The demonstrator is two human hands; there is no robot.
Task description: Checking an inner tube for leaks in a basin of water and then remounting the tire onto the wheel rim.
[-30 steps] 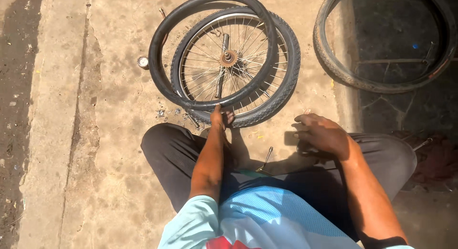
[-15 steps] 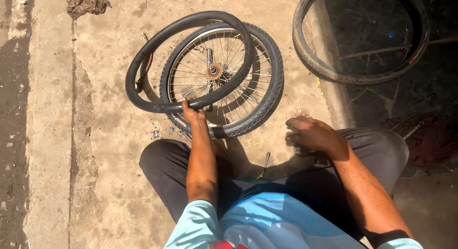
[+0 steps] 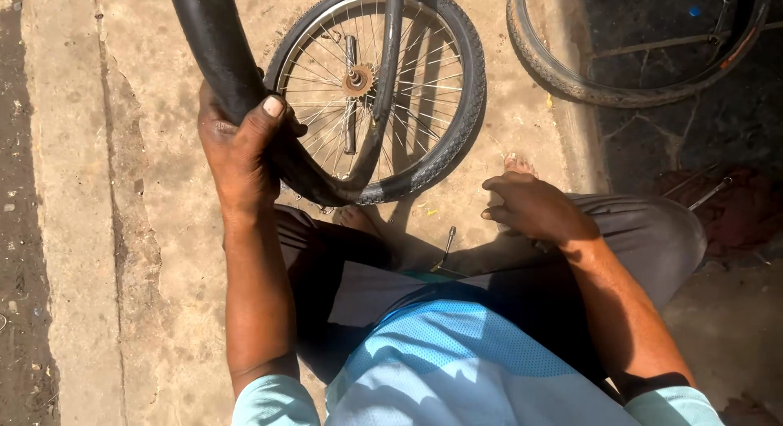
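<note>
Your left hand (image 3: 241, 144) is wrapped tight around a black rubber inner tube (image 3: 214, 46), thumb pressed over its smooth, matte surface and fingers curled behind it. The tube is thick and rounded where you grip it; from your fist it rises past the top edge, and its lower loop sweeps away to the right of your hand, then narrows to a thin band that climbs across the wheel.

Just beyond your left hand lies a bicycle wheel (image 3: 457, 75) flat on the rough, sandy concrete ground (image 3: 139, 230). Its tyre is black with a fine knobbly tread, its rim bright metal, and thin steel spokes fan out from a rusty hub (image 3: 357, 79).

Your right hand (image 3: 534, 207) rests on your knee, on the grey cloth of your trousers (image 3: 652, 238), fingers loosely bent and holding nothing. A small slim metal tool (image 3: 446, 245) lies on the ground between your hands, nearer the right one.

Farther off, above and to the right of your right hand, a second tyre (image 3: 571, 79) curves in partial shade, its worn tread showing on the lit side.
</note>
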